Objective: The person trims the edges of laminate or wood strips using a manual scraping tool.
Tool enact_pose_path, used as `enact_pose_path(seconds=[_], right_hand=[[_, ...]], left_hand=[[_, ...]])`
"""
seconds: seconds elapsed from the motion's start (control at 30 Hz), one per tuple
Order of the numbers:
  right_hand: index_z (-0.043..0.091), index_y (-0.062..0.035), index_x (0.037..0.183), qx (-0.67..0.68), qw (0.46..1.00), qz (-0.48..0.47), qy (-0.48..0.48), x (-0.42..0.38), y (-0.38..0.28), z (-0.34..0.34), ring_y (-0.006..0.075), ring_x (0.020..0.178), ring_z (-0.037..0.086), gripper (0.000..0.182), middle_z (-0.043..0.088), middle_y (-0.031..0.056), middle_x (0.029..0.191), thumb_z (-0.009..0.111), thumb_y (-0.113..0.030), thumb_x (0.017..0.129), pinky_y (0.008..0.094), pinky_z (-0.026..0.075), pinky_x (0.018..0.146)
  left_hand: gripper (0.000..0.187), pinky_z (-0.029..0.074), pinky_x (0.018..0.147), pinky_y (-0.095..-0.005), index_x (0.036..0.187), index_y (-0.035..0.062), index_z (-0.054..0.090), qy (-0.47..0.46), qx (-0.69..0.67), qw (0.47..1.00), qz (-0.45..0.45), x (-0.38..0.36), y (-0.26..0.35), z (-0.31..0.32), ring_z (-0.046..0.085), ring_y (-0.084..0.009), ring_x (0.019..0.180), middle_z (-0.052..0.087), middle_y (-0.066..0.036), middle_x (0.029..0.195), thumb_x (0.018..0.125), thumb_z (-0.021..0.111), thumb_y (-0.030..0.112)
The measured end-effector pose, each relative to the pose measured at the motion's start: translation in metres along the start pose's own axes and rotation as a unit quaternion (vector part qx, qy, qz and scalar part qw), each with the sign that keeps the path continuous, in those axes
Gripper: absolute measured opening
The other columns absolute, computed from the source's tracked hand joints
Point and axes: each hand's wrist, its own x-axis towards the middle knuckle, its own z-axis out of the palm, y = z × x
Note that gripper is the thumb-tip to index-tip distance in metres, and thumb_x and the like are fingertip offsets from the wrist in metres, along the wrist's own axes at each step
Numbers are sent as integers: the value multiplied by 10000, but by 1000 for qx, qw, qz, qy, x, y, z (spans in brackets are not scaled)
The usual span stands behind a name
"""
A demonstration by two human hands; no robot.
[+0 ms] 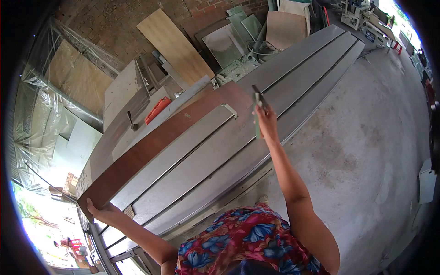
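A long reddish-brown board [158,137] lies slantwise over the grooved grey metal table [293,68]. At its near left end, my left hand [104,212] grips the board, thumb on the upper face and the other fingers mostly hidden at the edge. My right hand [266,121] is closed around a slim hand tool [257,97] with a dark upper end and a green lower part; its exact kind cannot be made out. This hand is beside the board's far right end, over the table. A small pale-green edged piece [230,110] shows by the board's inner edge.
Behind the board are an orange-red case [157,110] and a dark-handled clamp or lever [132,123]. A light wooden panel [176,43] leans near the brick wall [107,23], among other sheets. Clear plastic sheeting [39,105] hangs at left. Concrete floor [357,151] lies to the right.
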Motion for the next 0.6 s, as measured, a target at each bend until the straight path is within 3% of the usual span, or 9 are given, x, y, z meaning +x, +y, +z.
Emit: enact_pose_path(seconds=[0.1,0.17,0.3,0.37,0.4,0.47,0.57,0.6], right_hand=[[421,-79,1317,46,996,-5,-70,-43,-28,34,56,639,512,496,571,7,806,574,-290,896,226,452,535],[445,-62,1284,87,979,0,-184,-73,-45,62,34,674,520,440,603,2,834,556,-284,921,209,446,551],[284,-77,1417,192,896,61,-395,-143,-86,114,20,668,510,565,613,8,848,531,-235,933,194,442,567],[302,-65,1409,197,873,26,-445,-174,-95,136,22,672,509,563,614,9,864,534,-245,928,199,439,576],[314,-56,1403,193,864,4,-465,-189,-98,147,24,675,508,561,614,13,886,535,-252,926,202,437,581],[379,-5,1359,168,835,54,-521,-205,-118,154,29,680,504,537,574,51,1084,534,-280,924,211,439,590],[611,-23,1040,229,825,44,-515,-216,-115,165,80,806,535,265,494,142,1285,522,-246,928,248,438,662],[531,-39,1172,237,831,19,-503,-218,-115,168,62,763,527,324,553,101,1116,520,-256,932,227,435,624]], left_hand=[[450,400,964,-359,1187,-49,528,-61,3,998,34,-16,14,9,526,-255,1090,554,-171,1172,871,478,268],[447,396,970,-351,1187,-52,537,-91,22,994,51,-32,21,17,529,-254,1090,554,-175,1186,879,453,261],[431,399,977,-388,1213,-44,516,-88,10,996,12,-31,18,14,517,-268,1119,554,-169,1186,891,458,236],[469,391,991,-413,1280,-33,451,-91,-45,995,-26,-31,10,6,507,-283,1140,552,-171,1178,893,478,232],[608,382,1008,-454,1373,-2,304,-115,-41,992,-4,-31,8,1,507,-321,1144,533,-188,1187,877,532,265],[710,387,1011,-462,1395,11,241,-190,-53,979,57,-36,8,-4,513,-340,1139,520,-193,1208,852,582,317],[829,393,1011,-474,1401,19,225,-242,-24,965,102,-33,12,-10,521,-354,1134,506,-195,1235,794,672,366],[862,394,1011,-478,1399,19,233,-249,-7,962,109,-32,14,-11,523,-357,1133,503,-195,1242,772,704,377]])
